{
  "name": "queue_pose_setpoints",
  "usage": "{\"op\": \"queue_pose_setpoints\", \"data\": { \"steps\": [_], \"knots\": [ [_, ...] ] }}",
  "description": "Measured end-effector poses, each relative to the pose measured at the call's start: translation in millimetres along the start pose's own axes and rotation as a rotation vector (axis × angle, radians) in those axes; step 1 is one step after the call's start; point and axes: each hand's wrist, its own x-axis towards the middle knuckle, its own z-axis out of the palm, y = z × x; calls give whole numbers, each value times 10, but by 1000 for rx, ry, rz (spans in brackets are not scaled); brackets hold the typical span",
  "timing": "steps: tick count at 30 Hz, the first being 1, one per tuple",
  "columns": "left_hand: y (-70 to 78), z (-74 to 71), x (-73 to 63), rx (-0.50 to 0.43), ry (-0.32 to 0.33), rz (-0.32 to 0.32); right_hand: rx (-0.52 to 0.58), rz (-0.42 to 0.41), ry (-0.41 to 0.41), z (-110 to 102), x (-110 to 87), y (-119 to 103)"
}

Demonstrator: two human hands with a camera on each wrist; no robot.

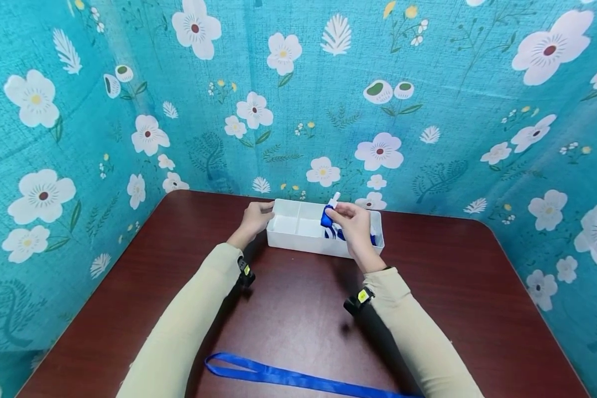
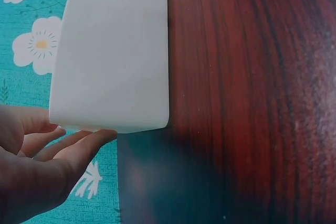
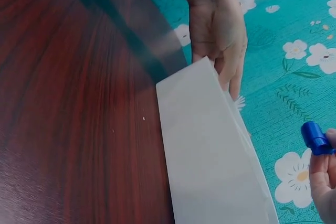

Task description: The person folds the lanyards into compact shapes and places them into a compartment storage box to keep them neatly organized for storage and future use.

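Note:
A white divided box [image 1: 308, 243] stands near the back of the table. At its left end, my left hand [image 1: 255, 221] rests its extended fingers against the end wall, which the left wrist view shows close up. Over the right part of the box, my right hand [image 1: 353, 224] pinches a rolled blue lanyard [image 1: 326, 216] with a white end piece [image 1: 334, 199] sticking up. The roll [image 3: 316, 138] shows glossy at the edge of the right wrist view. Blue and white items [image 1: 330, 232] lie in the box below, partly hidden by this hand.
A long blue lanyard strap [image 1: 278, 376] lies looped along the table's near edge. The dark red-brown table [image 1: 298, 309] ends at a flowered turquoise cloth [image 1: 298, 110] just behind the box. One divider [image 1: 299, 218] shows inside the box.

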Motion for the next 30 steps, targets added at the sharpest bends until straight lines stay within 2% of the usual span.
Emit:
{"op": "queue_pose_setpoints", "data": {
  "steps": [6, 11, 20, 26, 30],
  "knots": [
    [-2, 7, 22, -20, 5, -27, -205, -57, -27, 71, 102, 44],
    [-14, 7, 23, -32, 9, -37, -258, -96, -37, 140, 159, 96],
    [-44, -24, 16, -99, 1, -35, -380, -92, -72, 257, 219, 71],
    [-61, -17, 31, -103, 7, -22, -541, -166, -112, 323, 271, 63],
    [-59, -12, 34, -83, 12, -14, -602, -184, -138, 363, 311, 69]
  ]
}}
